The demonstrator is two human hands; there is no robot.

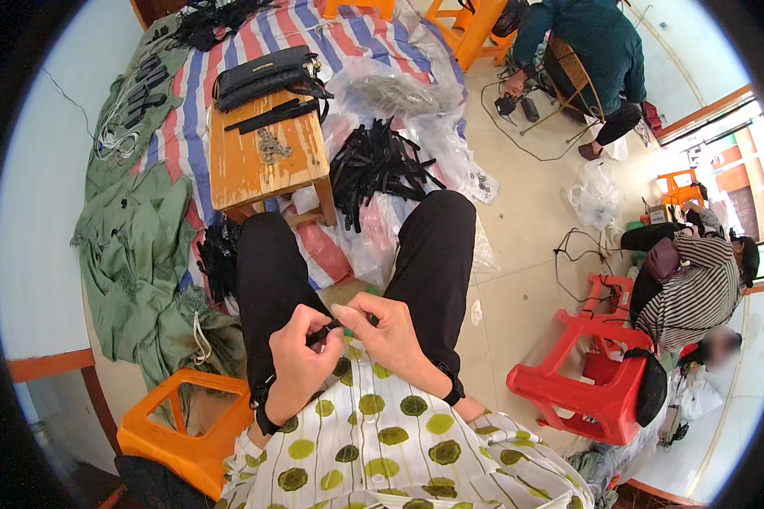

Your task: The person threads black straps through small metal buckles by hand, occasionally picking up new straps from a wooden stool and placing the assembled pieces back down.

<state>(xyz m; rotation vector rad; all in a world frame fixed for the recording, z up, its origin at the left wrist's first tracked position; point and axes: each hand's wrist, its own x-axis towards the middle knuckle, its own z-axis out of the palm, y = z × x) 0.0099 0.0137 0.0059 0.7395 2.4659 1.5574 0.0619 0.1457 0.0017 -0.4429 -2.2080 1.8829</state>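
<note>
Above my lap, my left hand (299,360) and my right hand (389,335) meet with fingertips pinched together. Between them is a small black piece (318,335), mostly hidden by the fingers, so its exact kind is unclear; it looks like a bit of black strap. In front of my knees stands a wooden stool (236,174). It bears a black handbag (265,78), some flat black straps (273,115) and a small heap of metal pieces (272,146). To the right of the stool, a tangled pile of black straps (380,170) lies on clear plastic.
A striped tarp (165,140) and green cloth (132,254) cover the floor at left. An orange stool (136,428) stands at lower left, a red stool (560,373) at right. Two people, one in a dark top (590,42), one in stripes (696,293), sit nearby; cords (526,153) trail across the floor.
</note>
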